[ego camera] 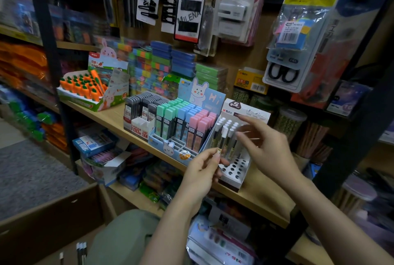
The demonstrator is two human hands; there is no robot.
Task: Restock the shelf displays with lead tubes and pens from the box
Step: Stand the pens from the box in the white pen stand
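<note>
A lead tube [219,151] is pinched by the left hand [201,172] at the shelf's front edge; right hand [267,147] fingers are spread. Insertion into the white display's [234,171] vacant hole is judged next.

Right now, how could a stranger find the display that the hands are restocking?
On the wooden shelf, look past the carrot box and the bunny display to the white box on their right. Only it has round holes, with white-capped tubes standing upright in the back rows.

Wooden shelf [110,118] carries three display boxes [234,171].
</note>
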